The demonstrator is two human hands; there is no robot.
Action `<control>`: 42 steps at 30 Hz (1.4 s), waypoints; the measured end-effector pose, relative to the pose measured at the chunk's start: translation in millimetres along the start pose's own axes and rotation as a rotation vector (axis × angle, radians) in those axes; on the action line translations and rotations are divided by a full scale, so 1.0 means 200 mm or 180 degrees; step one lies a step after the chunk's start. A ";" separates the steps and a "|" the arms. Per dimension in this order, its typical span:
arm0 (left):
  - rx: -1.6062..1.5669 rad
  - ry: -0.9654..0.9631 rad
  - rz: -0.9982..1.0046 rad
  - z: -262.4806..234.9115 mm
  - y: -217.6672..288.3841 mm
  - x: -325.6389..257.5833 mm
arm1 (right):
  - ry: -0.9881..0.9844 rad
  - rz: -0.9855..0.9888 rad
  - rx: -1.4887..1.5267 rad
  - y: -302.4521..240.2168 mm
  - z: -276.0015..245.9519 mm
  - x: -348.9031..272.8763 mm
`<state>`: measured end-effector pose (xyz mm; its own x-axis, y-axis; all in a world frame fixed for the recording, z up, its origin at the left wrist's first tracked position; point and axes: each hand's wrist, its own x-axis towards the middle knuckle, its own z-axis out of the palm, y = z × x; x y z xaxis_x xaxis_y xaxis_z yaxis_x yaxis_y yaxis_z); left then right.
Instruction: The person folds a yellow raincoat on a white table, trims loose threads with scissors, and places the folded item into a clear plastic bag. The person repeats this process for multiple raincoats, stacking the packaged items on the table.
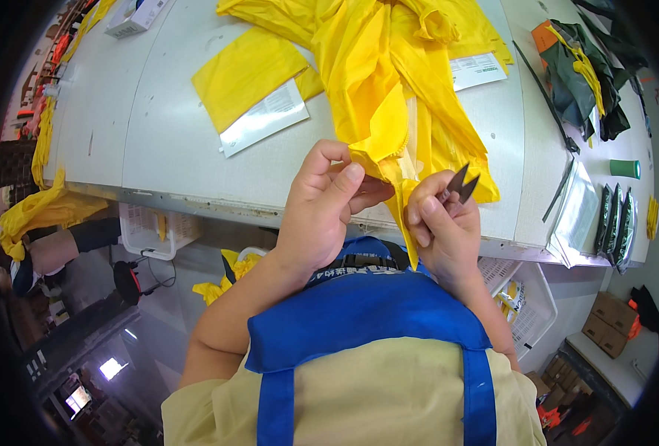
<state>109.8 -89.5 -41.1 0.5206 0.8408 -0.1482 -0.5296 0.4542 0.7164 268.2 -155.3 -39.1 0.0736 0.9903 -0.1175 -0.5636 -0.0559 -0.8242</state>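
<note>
A yellow garment (367, 67) with a zipper lies in loose folds over the table, its near end drawn to the front edge. My left hand (318, 208) pinches that end between thumb and fingers. In my right hand (448, 230) are small dark thread snips (461, 186), their two pointed blades apart and directed up and away from the cloth. A narrow yellow strip of the garment hangs down against the right fingers; whether they also grip it I cannot tell.
The white table (173, 111) carries a folded yellow piece (248, 78) with a clear printed bag (266, 119), a green thread spool (625, 169), dark packets (615, 223) and dark green cloth (575, 82). Below its edge are white baskets (151, 234). A blue apron (367, 320) covers my front.
</note>
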 end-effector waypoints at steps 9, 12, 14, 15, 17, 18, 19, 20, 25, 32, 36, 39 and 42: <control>-0.0270 -0.0065 -0.0159 0.00 0.01 0.00 | 0.0127 -0.0742 -0.2372 -0.03 -0.14 -0.03; -0.0303 -0.0038 -0.0201 -0.01 0.01 0.00 | -0.0214 -0.0639 -0.2756 -0.08 -0.10 0.00; -0.0335 -0.0073 -0.0201 -0.01 0.01 0.00 | -0.0187 -0.0580 -0.2793 -0.09 -0.09 0.02; -0.0324 -0.0087 -0.0208 -0.01 0.01 0.01 | -0.0175 -0.0551 -0.2811 -0.09 -0.09 0.02; -0.0305 -0.0114 -0.0217 -0.01 0.02 0.01 | -0.0019 -0.0555 -0.2412 -0.08 -0.08 0.02; -0.0337 -0.0115 -0.0244 0.00 0.01 0.01 | 0.0057 -0.0558 -0.2213 -0.08 -0.08 0.02; -0.0369 -0.0113 -0.0266 0.00 0.01 0.01 | 0.0054 -0.0552 -0.2279 -0.08 -0.08 0.02; -0.0401 -0.0112 -0.0289 0.00 0.01 0.01 | 0.0051 -0.0547 -0.2346 -0.08 -0.09 0.02; -0.0349 -0.0096 -0.0313 0.00 0.01 0.01 | -0.0023 -0.0654 -0.2702 -0.13 -0.06 0.05; -0.0266 -0.0076 -0.0337 0.00 0.01 0.01 | -0.0134 -0.0881 -0.3314 -0.19 -0.03 0.05; -0.0314 -0.0137 -0.0295 0.01 0.01 0.02 | 0.0028 -0.0872 -0.2792 -0.17 -0.06 0.03; -0.0331 -0.0193 -0.0245 0.01 0.01 0.02 | 0.0472 -0.0685 -0.1925 -0.14 -0.10 0.03; -0.0341 -0.0200 -0.0242 0.01 0.01 0.02 | 0.0303 -0.0243 -0.1920 -0.14 -0.10 0.01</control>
<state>111.4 -84.8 -39.0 0.6012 0.7841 -0.1538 -0.5536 0.5475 0.6275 300.2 -154.6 -28.1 0.1843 0.9803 -0.0718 0.0091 -0.0747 -0.9972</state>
